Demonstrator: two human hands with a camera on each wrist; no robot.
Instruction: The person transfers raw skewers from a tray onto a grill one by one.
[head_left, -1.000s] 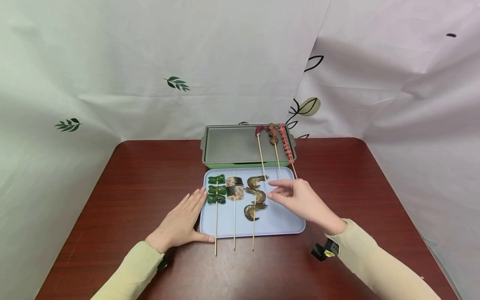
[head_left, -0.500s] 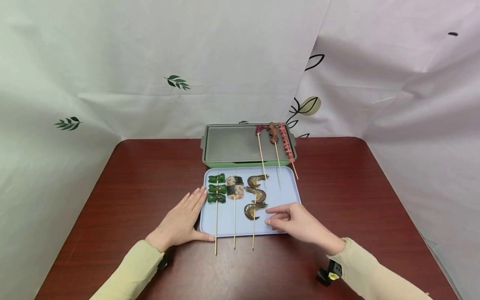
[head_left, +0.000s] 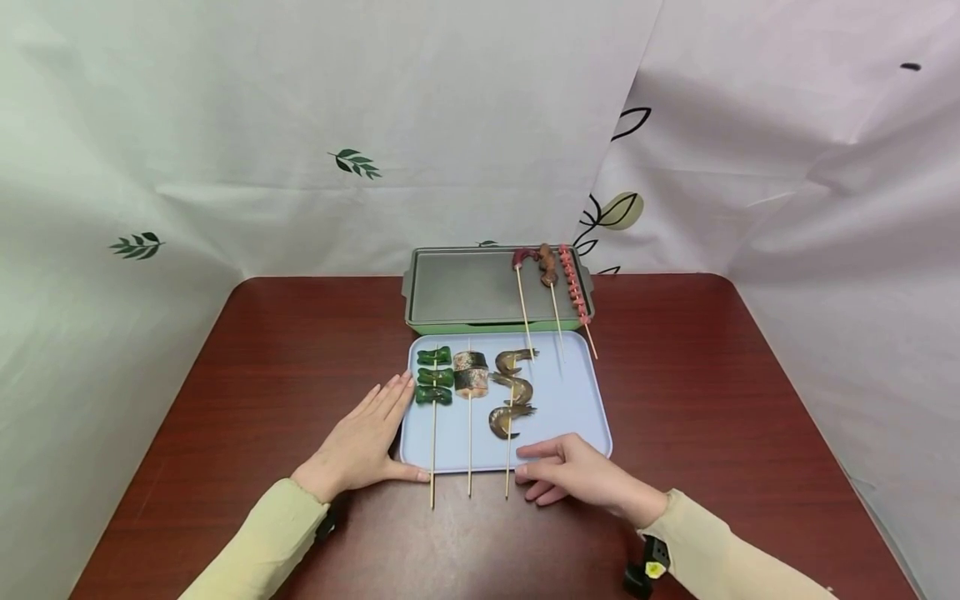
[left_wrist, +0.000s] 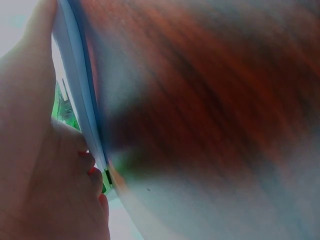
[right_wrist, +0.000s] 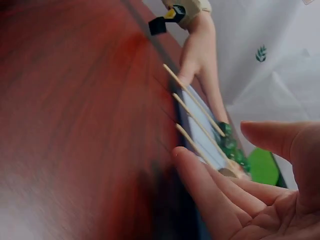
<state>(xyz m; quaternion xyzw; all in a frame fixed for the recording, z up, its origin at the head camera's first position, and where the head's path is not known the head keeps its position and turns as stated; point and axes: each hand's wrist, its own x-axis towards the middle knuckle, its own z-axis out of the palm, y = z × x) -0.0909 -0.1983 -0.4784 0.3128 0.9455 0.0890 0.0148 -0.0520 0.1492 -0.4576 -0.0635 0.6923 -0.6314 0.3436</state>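
1. Right hand (head_left: 581, 475): has come down from beside the upper prawns to the tray's near edge. Thumb and forefinger are parted with a gap between them; nothing is held. The fingertips lie just beside the bare stick of the prawn skewer (head_left: 498, 422); contact cannot be confirmed.
2. Assessment of change: the right hand is judged to be placed for the prawn skewer's stick, with no grip yet made. The skewers show no clear displacement.
3. Left hand (head_left: 367, 442): position unchanged. Fingers straight along the tray's left edge, thumb spread to the near edge by the pepper skewer's stick. Judged to be steadying the tray.
4. Tray (head_left: 566, 400): pale blue, bearing, left to right, the pepper skewer (head_left: 435, 377), the fish skewer (head_left: 471, 382) and the prawn skewer. All three sticks overhang its near rim.
5. Grill pan (head_left: 465, 287): just beyond the tray. On its right part, left to right: a dark red skewer (head_left: 521, 257), a brown meat skewer (head_left: 548, 268) and a pink skewer (head_left: 574, 287). The left part of its plate is bare.
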